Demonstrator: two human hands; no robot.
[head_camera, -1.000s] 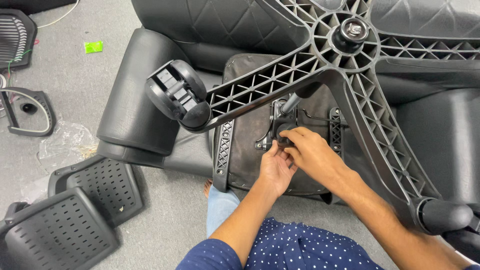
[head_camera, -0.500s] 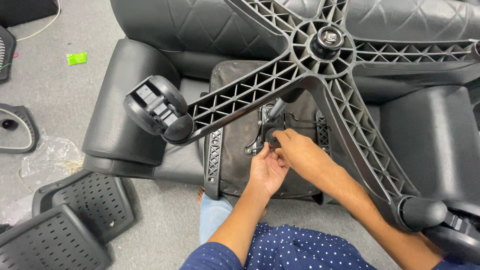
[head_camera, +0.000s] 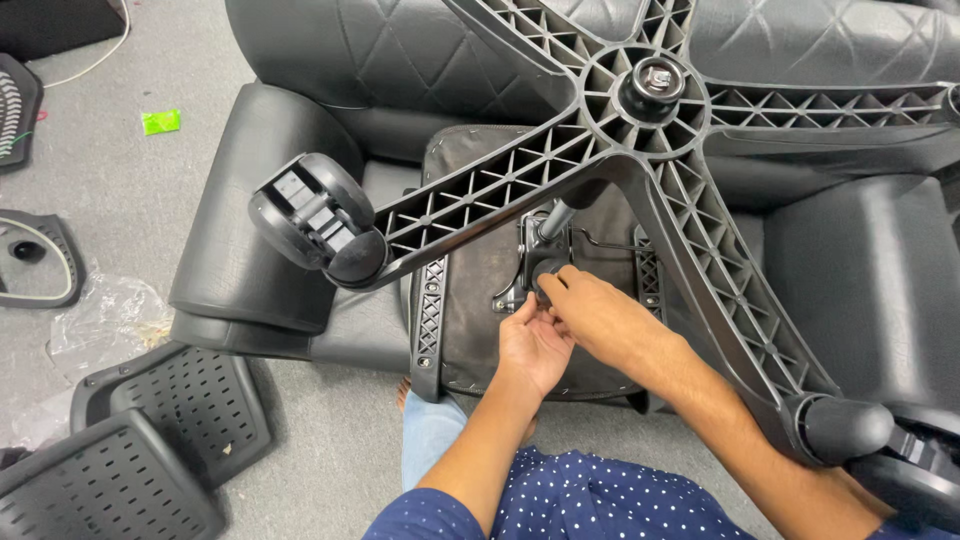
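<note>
A black office chair lies upside down in front of me, its star-shaped base sticking up toward the camera. Under the base sits the seat underside with a metal tilt mechanism. My left hand and my right hand meet at a round black knob on that mechanism, fingers curled on it. A caster wheel on one base arm hangs to the left of my hands.
Two black perforated plastic panels lie on the grey carpet at lower left, beside crumpled clear plastic. A padded armrest lies left of the seat. Another caster sits at lower right. A green scrap lies far left.
The view has shifted, so the chair sits lower and further right in frame. Both hands stay together at the knob under the seat, with only small finger movement.
</note>
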